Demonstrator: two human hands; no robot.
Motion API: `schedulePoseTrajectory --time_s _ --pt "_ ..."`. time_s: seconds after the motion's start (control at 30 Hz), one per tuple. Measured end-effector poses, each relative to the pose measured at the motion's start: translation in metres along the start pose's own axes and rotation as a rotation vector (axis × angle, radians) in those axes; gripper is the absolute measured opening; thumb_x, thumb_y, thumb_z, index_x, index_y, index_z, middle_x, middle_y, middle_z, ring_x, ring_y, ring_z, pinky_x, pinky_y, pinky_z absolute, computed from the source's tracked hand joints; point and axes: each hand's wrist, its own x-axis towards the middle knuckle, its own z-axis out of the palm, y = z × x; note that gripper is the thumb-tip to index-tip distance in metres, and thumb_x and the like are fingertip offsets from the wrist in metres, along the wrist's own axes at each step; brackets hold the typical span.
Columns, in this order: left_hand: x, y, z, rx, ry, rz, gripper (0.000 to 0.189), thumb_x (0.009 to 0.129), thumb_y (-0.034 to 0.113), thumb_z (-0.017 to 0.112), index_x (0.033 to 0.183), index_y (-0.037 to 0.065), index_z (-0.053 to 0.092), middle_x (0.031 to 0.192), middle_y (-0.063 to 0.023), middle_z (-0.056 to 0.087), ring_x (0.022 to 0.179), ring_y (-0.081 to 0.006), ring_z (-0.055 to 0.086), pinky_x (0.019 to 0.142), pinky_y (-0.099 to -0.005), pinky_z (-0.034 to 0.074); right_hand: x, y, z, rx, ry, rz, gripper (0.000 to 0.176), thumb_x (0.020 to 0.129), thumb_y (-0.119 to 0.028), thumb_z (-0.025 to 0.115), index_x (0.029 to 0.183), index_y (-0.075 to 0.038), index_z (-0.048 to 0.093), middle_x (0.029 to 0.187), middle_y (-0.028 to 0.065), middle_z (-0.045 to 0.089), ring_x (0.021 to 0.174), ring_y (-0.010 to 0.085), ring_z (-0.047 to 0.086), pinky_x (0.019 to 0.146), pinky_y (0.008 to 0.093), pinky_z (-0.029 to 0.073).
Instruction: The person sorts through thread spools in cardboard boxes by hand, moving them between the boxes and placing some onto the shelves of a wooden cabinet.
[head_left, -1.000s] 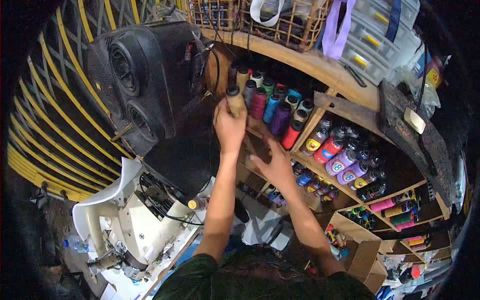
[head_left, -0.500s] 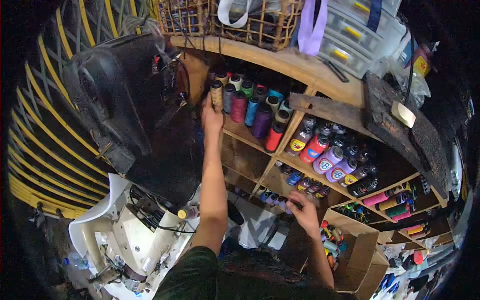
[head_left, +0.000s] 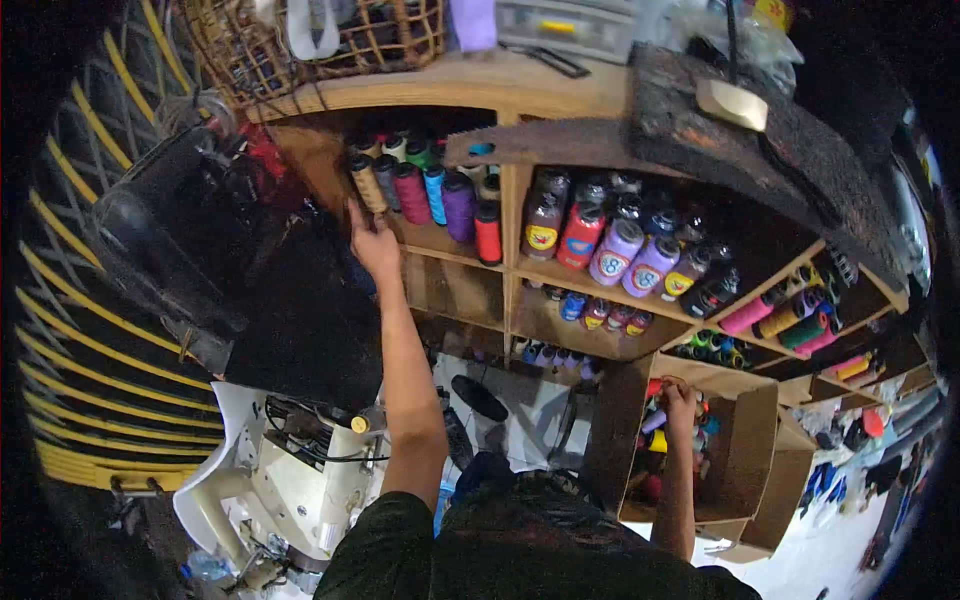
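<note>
On the upper left shelf, my left hand (head_left: 375,246) has its fingers around the lower end of a tan thread spool (head_left: 368,185). The spool tilts slightly, at the front of a row with a maroon spool (head_left: 411,193), a blue spool (head_left: 435,195) and a purple spool (head_left: 458,208). Over the open cardboard box (head_left: 748,450), my right hand (head_left: 680,402) has its fingers drawn together. A red spool (head_left: 655,388) shows right by those fingertips; I cannot tell what they hold. Loose spools of several colours, among them a yellow spool (head_left: 658,441), lie in the box.
Bottles (head_left: 618,252) fill the middle compartment of the wooden shelf (head_left: 508,180). A long handsaw (head_left: 560,140) crosses its front. A wicker basket (head_left: 390,35) stands on top. At lower left is a white sewing machine (head_left: 310,485), below a black bag-like object (head_left: 175,250).
The view has swung to the right. My right hand has moved from before the lower shelf to over the cardboard box. My left hand stays at the tan spool, now lower on it.
</note>
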Motion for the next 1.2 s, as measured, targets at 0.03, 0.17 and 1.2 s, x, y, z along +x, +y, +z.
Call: schedulePoseTrajectory --time_s 0.03,0.17,1.2 --pt "-0.016 0.014 -0.005 -0.056 0.024 -0.033 0.051 0.085 -0.001 0.052 0.135 -0.001 0.041 0.123 -0.0218 0.056 0.108 -0.0313 0.057 0.089 -0.0364 0.044 0.003 0.025 -0.012 -0.06 0.018 0.044 0.015 0.085 -0.011 0.053 0.094 -0.002 0.062 0.07 0.0 0.054 0.061 0.0088 0.051 0.056 0.0221 0.041" --pt "-0.088 0.012 -0.002 -0.219 0.088 0.001 0.033 0.085 -0.004 0.048 0.118 -0.004 0.054 0.114 -0.0197 0.06 0.101 -0.0262 0.06 0.084 -0.0336 0.046 0.018 0.136 -0.063 -0.373 -0.198 0.281 0.019 0.085 -0.019 0.059 0.096 -0.003 0.059 0.074 0.0018 0.055 0.066 0.0121 0.053 0.057 0.0235 0.043" --pt "-0.438 0.164 0.005 -0.48 -1.324 -0.308 0.02 0.085 -0.004 0.053 0.105 -0.002 0.053 0.102 -0.0084 0.056 0.082 -0.0147 0.059 0.068 -0.0248 0.049 -0.023 0.151 -0.139 0.112 -0.409 0.842 0.085 0.066 -0.051 0.078 0.127 0.0 0.047 0.127 0.0114 0.05 0.108 0.0234 0.054 0.09 0.0353 0.049"
